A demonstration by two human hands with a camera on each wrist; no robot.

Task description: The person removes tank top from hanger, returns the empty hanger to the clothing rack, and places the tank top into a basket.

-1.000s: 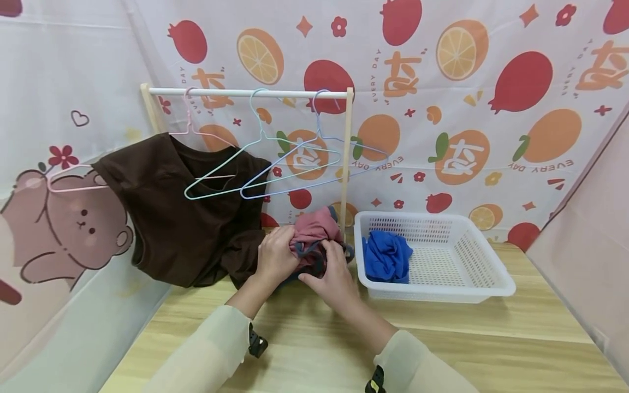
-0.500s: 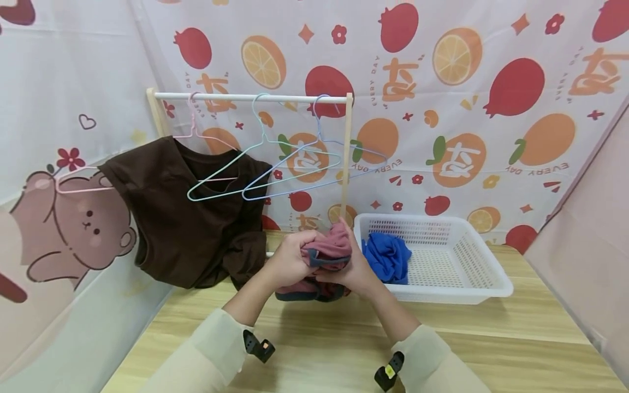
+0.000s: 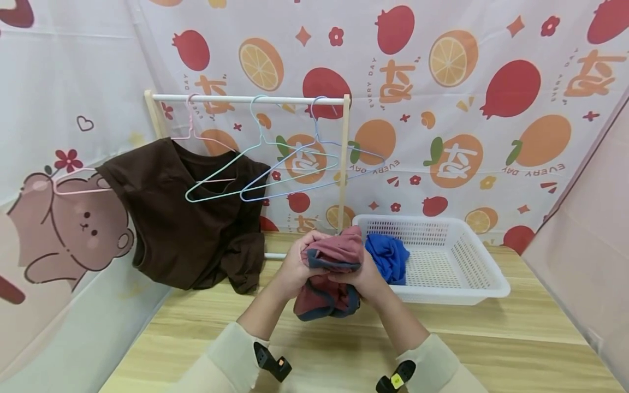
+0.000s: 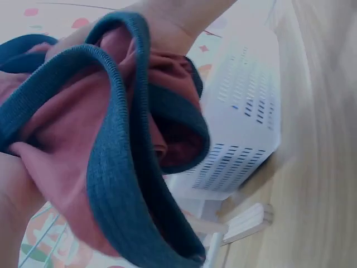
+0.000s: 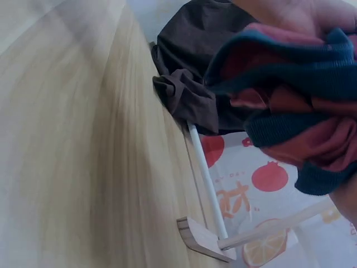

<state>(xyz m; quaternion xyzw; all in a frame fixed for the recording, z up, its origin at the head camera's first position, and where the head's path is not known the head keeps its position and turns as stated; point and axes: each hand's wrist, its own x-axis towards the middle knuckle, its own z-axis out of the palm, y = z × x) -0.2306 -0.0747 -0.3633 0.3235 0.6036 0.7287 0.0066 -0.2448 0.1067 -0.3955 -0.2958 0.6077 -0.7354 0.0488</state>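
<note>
A bunched pink garment (image 3: 339,248) with dark teal trim hangs in folds between both hands, over the wooden table. My left hand (image 3: 296,268) grips its left side, and my right hand (image 3: 367,277) holds the right side. In the left wrist view, wide teal ribbed bands loop out of the pink cloth (image 4: 67,117). Folded edges of the same garment (image 5: 312,78) face the right wrist camera. Some of the fingers are hidden by the cloth.
Behind stands a small rack (image 3: 221,99) with a mint hanger (image 3: 261,141) and a blue hanger (image 3: 316,134). A brown top (image 3: 182,224) hangs on a pink hanger (image 3: 190,123) at left. At right, a white basket (image 3: 457,297) holds blue cloth (image 3: 386,259). The wooden table (image 3: 516,338) lies below.
Both hands have drawn the pink garment up from beside the rack's foot and toward the person. Its lower folds now hang down below the hands. The rack, hangers and basket stay put.
</note>
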